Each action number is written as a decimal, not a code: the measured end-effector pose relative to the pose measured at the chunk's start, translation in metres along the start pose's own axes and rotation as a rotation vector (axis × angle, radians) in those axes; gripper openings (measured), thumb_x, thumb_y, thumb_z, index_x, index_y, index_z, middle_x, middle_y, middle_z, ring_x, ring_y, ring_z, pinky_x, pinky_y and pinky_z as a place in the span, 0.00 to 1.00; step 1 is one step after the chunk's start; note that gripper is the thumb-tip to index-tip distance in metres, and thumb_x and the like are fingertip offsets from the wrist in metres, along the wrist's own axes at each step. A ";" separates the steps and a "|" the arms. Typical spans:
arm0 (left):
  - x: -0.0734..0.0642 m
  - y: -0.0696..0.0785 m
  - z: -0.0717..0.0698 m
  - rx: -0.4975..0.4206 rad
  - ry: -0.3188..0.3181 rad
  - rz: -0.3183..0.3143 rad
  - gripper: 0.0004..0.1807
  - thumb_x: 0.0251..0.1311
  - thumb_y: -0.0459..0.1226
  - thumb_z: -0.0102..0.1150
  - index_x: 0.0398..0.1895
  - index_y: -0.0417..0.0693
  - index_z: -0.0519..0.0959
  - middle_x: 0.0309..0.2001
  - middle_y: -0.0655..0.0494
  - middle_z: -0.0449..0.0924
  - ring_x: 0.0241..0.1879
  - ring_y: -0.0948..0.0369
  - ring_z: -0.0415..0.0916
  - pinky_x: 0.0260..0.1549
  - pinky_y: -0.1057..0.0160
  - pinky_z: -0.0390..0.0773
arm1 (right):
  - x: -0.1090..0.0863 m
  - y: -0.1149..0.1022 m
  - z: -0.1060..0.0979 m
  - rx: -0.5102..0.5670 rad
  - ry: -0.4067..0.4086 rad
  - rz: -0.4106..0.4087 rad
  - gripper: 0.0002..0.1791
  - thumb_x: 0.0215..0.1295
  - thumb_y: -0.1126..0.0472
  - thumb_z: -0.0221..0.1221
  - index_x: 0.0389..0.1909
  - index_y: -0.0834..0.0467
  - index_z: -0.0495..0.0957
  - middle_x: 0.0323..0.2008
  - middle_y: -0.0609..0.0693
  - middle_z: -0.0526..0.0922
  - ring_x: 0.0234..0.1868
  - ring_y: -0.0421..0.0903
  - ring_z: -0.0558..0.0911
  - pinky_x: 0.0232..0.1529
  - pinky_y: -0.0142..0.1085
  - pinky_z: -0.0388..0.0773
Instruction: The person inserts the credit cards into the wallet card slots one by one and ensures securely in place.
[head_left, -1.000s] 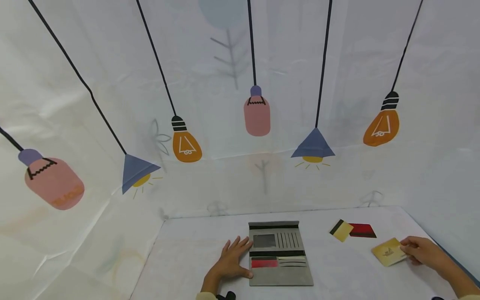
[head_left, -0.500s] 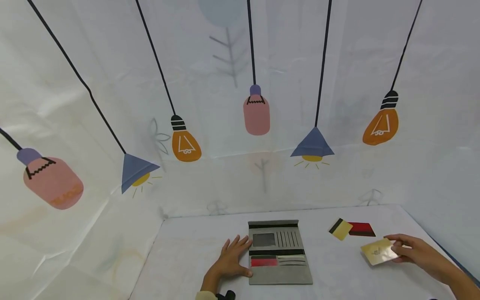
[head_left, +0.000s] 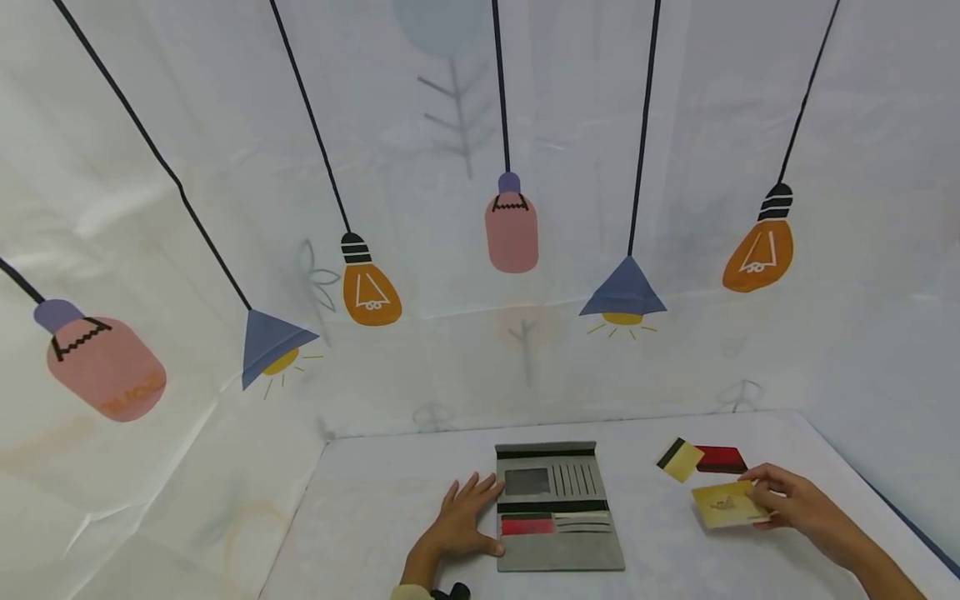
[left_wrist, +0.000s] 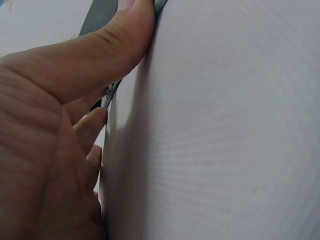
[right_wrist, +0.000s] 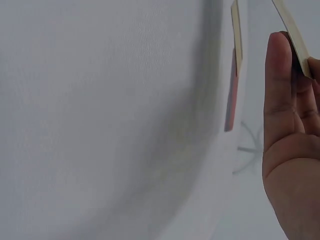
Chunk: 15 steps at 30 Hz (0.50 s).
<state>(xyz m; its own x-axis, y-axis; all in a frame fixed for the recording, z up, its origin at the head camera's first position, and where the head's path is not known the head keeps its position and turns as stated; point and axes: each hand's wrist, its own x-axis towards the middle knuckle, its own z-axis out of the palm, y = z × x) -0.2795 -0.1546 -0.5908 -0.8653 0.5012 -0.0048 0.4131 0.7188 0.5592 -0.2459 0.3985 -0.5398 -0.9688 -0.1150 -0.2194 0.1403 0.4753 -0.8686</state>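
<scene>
An unfolded grey wallet lies on the white table, with a red card tucked in one of its lower slots. My left hand rests flat beside it, fingers spread, thumb and fingertips at its left edge. In the left wrist view, the thumb reaches to the grey edge. My right hand pinches a gold card by its right end, between thumb and fingers. The right wrist view shows that card edge-on, raised above the table.
Behind the held card, a small yellow card with a black stripe overlaps a red card on the table. A white sheet wall printed with hanging lamps rises at the table's back edge and left side.
My right hand has carried the gold card leftward, toward the wallet, and the card's tilt has changed. The left hand and the wallet have stayed in place.
</scene>
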 end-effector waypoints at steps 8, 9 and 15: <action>0.000 -0.002 0.000 -0.034 -0.002 -0.013 0.57 0.37 0.56 0.79 0.76 0.59 0.64 0.78 0.54 0.58 0.79 0.43 0.47 0.74 0.33 0.38 | 0.005 -0.022 0.030 0.014 -0.019 -0.083 0.21 0.72 0.56 0.57 0.55 0.69 0.70 0.52 0.59 0.78 0.47 0.45 0.80 0.42 0.38 0.86; 0.000 -0.002 0.001 -0.034 -0.001 -0.011 0.57 0.37 0.56 0.79 0.76 0.59 0.64 0.78 0.54 0.58 0.79 0.43 0.47 0.73 0.33 0.38 | 0.005 -0.024 0.034 0.017 -0.031 -0.102 0.21 0.72 0.57 0.57 0.55 0.69 0.71 0.52 0.60 0.78 0.46 0.43 0.80 0.41 0.38 0.86; 0.001 -0.003 0.000 -0.012 0.001 0.003 0.57 0.37 0.56 0.79 0.75 0.57 0.64 0.77 0.53 0.59 0.78 0.42 0.48 0.73 0.32 0.40 | 0.013 -0.030 0.053 0.062 -0.097 -0.199 0.18 0.74 0.59 0.55 0.54 0.70 0.69 0.49 0.56 0.79 0.43 0.37 0.80 0.41 0.37 0.86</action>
<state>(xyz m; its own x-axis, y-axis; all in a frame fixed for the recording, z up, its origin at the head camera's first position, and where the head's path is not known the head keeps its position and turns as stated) -0.2811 -0.1559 -0.5926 -0.8644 0.5028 -0.0029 0.4120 0.7115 0.5693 -0.2522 0.3365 -0.5407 -0.9550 -0.2856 -0.0805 -0.0360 0.3807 -0.9240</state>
